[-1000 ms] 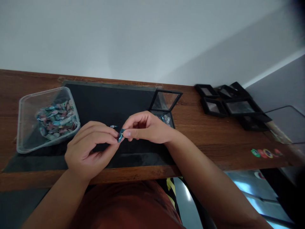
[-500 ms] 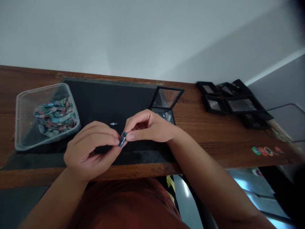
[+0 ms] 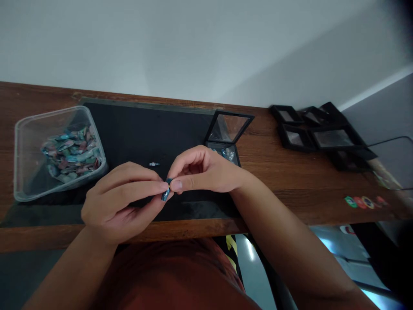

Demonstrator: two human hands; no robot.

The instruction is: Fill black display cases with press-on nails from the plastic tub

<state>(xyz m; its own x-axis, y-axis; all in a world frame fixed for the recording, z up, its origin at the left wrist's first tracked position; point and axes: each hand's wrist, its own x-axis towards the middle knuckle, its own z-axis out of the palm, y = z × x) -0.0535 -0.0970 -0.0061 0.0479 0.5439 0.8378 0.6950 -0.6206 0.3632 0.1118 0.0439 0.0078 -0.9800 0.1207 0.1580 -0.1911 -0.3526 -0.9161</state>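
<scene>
Both my hands meet over the front of the black mat [image 3: 142,125]. Between them is a small, narrow, shiny dark-blue wrapped piece [image 3: 165,195], tilted, its exact kind too small to make out. My left hand [image 3: 119,202] pinches it from the left, fingertips pressed on its side. From the right, my right hand [image 3: 203,170] grips its upper end between thumb and forefinger. A tiny silvery-blue piece [image 3: 154,164] lies on the mat just beyond my fingers. Behind my right hand stands a black case [image 3: 230,127] with its clear lid raised and small shiny pieces inside, partly hidden.
At the left, a clear plastic tub [image 3: 19,159] holds many glossy, multicoloured pieces [image 3: 72,150]. Several black framed cases [image 3: 334,137] are piled at the right back. Small coloured discs [image 3: 359,202] lie near the right front edge of the wooden table [image 3: 274,172]. A wall stands behind.
My left fingertips have shifted right, further over the blue piece, covering its middle. My right hand keeps its pinch. The whole view has shifted slightly.
</scene>
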